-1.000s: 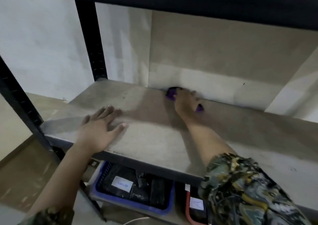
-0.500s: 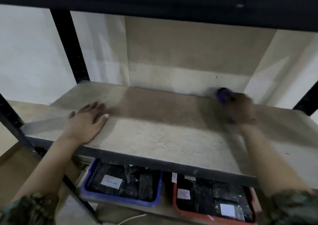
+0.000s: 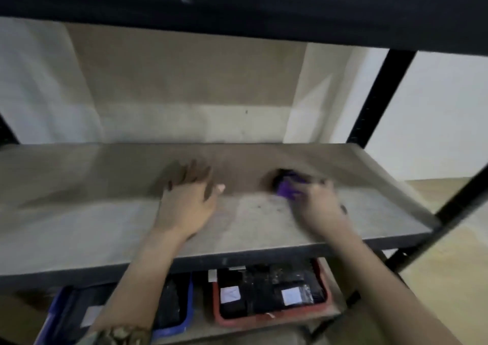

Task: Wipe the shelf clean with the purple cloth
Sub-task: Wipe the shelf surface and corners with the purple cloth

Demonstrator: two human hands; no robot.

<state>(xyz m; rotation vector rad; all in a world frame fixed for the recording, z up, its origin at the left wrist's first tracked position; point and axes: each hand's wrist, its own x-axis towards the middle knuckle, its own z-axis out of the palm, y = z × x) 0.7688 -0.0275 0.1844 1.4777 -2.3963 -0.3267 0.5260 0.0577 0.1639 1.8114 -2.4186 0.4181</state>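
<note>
The grey shelf board [image 3: 79, 212] spans the view, dusty and speckled near its front. My right hand [image 3: 318, 207] presses the bunched purple cloth [image 3: 289, 189] onto the board right of centre; the hand and cloth are blurred by motion, and the fingers cover much of the cloth. My left hand [image 3: 188, 199] lies flat on the board near the middle, fingers spread and straight, holding nothing.
A dark upper shelf [image 3: 237, 9] hangs low overhead. Black uprights [image 3: 377, 91] frame the right side. Below the board sit a blue bin [image 3: 174, 315] and a red bin [image 3: 269, 315] with dark packets. A pale wall [image 3: 184, 123] backs the shelf.
The view has swung right. My right hand with the cloth has pulled back from the rear edge toward the front of the board. My left hand stays flat on the board.
</note>
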